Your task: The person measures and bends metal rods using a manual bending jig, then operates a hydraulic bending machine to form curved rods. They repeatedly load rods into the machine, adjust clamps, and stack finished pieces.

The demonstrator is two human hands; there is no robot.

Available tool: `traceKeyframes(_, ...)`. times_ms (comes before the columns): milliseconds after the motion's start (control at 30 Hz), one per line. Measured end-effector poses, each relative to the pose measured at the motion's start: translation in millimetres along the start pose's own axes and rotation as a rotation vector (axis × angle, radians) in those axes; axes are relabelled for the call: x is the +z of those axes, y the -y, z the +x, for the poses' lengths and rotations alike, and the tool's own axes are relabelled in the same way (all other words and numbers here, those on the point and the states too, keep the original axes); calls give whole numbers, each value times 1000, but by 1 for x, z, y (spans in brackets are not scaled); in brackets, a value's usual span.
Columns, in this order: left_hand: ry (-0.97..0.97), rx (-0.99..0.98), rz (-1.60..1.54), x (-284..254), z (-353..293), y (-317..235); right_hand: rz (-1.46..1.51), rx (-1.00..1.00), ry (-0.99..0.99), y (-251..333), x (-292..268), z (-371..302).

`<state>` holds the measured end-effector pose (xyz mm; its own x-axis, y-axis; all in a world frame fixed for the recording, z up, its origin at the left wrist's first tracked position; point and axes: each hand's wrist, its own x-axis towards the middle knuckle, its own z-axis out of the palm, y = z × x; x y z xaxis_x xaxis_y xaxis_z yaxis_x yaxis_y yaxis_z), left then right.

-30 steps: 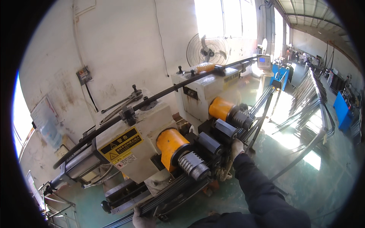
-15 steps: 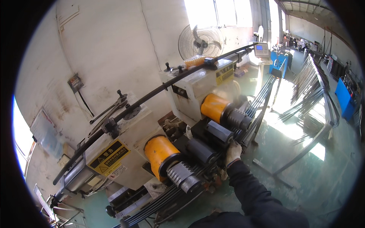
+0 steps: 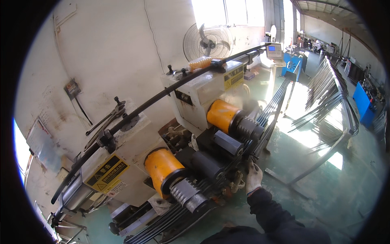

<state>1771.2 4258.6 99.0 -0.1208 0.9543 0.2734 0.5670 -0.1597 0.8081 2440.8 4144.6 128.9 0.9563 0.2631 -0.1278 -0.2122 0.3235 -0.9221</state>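
Note:
My right hand (image 3: pixel 254 178), in a pale work glove below a dark sleeve, is at the near side of a white machine (image 3: pixel 191 110). Its fingers are bent together against dark metal parts at the rod ends; what they grip is hidden. Just left of it lie two black cylindrical blocks, the nearer block (image 3: pixel 206 163) and the farther block (image 3: pixel 228 142). A bundle of long dark metal rods (image 3: pixel 162 219) runs past the hand along the machine's front. Ribbed steel rollers, the near roller (image 3: pixel 189 194) and far roller (image 3: pixel 250 129), project from orange drums. My left hand is out of sight.
One orange drum (image 3: pixel 162 166) is nearer, the other orange drum (image 3: pixel 222 114) farther. A long dark bar (image 3: pixel 162 94) crosses the machine's top. Rods hang on a rack (image 3: pixel 339 93) at right, its foot bar (image 3: pixel 286 184) on the green floor. A fan (image 3: pixel 208 42) stands behind.
My right hand has drawn back from the farther black block, slightly down and nearer to me. The whole view has shifted a little, so the machine appears farther left.

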Motion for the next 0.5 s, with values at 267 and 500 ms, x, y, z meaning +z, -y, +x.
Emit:
traceKeyframes(267, -61, -617, -1147, 51, -6, -91, -105, 120, -45, -44, -52, 0)
traceKeyframes(500, 251, -902, -1299, 76, -17, -116, 22, 173, 145, -125, -61, -21)
